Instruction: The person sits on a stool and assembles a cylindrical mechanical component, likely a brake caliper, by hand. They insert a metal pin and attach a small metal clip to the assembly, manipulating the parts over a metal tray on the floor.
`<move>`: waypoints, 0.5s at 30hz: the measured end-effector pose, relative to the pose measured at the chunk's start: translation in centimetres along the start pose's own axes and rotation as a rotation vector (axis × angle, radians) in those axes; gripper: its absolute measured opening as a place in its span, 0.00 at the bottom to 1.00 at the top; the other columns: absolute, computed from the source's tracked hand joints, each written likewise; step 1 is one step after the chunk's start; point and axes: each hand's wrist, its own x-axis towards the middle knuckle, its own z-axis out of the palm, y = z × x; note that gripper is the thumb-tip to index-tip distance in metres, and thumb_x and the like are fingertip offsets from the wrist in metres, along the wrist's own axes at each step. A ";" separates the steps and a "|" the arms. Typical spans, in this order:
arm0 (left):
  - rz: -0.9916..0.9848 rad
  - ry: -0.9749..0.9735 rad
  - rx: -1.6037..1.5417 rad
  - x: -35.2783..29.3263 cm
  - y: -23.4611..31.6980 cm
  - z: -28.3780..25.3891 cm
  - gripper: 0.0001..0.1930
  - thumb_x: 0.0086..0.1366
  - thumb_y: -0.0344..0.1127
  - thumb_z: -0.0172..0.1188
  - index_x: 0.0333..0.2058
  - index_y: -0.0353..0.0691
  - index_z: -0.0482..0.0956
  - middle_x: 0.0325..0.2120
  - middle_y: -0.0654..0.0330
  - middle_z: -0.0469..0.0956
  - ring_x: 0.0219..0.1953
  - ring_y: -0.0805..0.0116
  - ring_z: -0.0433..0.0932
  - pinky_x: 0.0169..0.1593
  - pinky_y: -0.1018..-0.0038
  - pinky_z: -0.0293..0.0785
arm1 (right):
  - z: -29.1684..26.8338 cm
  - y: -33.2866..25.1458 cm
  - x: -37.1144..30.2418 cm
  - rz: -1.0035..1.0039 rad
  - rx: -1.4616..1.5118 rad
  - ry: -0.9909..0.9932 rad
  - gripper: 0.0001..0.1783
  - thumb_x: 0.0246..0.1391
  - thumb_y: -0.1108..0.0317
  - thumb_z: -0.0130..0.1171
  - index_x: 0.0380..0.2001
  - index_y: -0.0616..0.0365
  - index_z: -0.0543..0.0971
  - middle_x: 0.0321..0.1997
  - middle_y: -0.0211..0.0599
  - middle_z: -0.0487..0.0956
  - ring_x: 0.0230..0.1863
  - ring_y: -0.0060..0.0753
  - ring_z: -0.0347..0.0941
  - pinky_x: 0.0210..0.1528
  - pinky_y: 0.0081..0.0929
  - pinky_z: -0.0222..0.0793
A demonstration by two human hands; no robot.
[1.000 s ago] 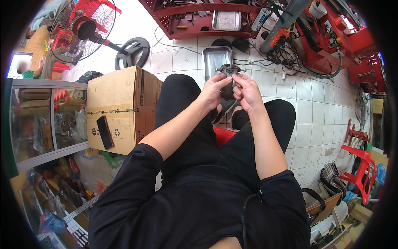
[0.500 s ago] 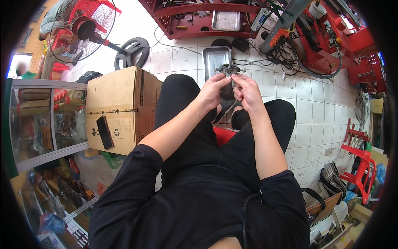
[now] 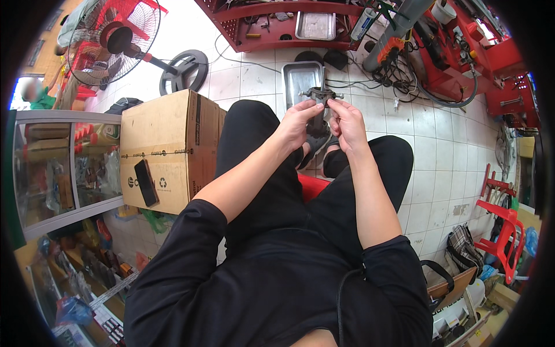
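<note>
Out in front of my knees is a dark grey metal part (image 3: 317, 123) with a ring-like top and a bolt or pin sticking out at each side. I cannot tell its exact kind. My left hand (image 3: 296, 122) is closed around its left side, thumb lying on top near the ring. On the other side, my right hand (image 3: 349, 126) pinches at the part's upper right edge with thumb and forefinger, the other fingers curled in. What the right fingertips touch there is too small to make out. The part's underside is hidden.
A metal tray (image 3: 293, 84) lies on the tiled floor beyond the part. A red tool cart (image 3: 231, 34) stands behind it, with cables (image 3: 399, 81) to the right. At left are a cardboard box (image 3: 156, 124) with a phone (image 3: 146, 182) on it, and a fan (image 3: 120, 41).
My right hand has shifted slightly right, its thumb and forefinger drawing a little away from the left thumb. The left hand keeps its hold on the metal part.
</note>
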 end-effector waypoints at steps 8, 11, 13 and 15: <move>-0.022 -0.040 0.006 0.0 0.0 -0.1 0.13 0.56 0.36 0.64 0.39 0.44 0.73 0.36 0.67 0.74 0.42 0.73 0.68 0.47 0.71 0.62 | 0.1 0.0 -0.2 0.127 0.114 -0.033 0.08 0.50 0.67 0.61 0.28 0.54 0.72 0.14 0.16 0.60 0.12 0.12 0.55 0.12 0.14 0.46; 0.006 0.002 -0.013 0.0 -0.1 0.1 0.10 0.58 0.35 0.62 0.38 0.41 0.76 0.32 0.64 0.76 0.36 0.74 0.73 0.41 0.74 0.68 | 0.4 -0.1 -0.4 0.155 0.159 -0.033 0.08 0.50 0.67 0.60 0.28 0.53 0.70 0.14 0.16 0.58 0.13 0.12 0.55 0.13 0.14 0.46; 0.007 0.029 0.002 -0.2 0.0 0.4 0.10 0.58 0.35 0.62 0.38 0.41 0.76 0.32 0.65 0.77 0.37 0.74 0.74 0.41 0.74 0.68 | 0.4 -0.1 -0.4 0.157 0.161 -0.032 0.08 0.51 0.67 0.60 0.28 0.53 0.70 0.14 0.16 0.58 0.13 0.13 0.55 0.13 0.15 0.46; -0.015 0.032 0.004 -0.4 0.3 0.6 0.12 0.56 0.35 0.63 0.39 0.43 0.74 0.34 0.65 0.76 0.39 0.73 0.72 0.42 0.72 0.66 | 0.4 -0.2 -0.5 0.156 0.158 -0.033 0.09 0.51 0.67 0.60 0.28 0.53 0.69 0.14 0.17 0.58 0.13 0.13 0.55 0.13 0.15 0.46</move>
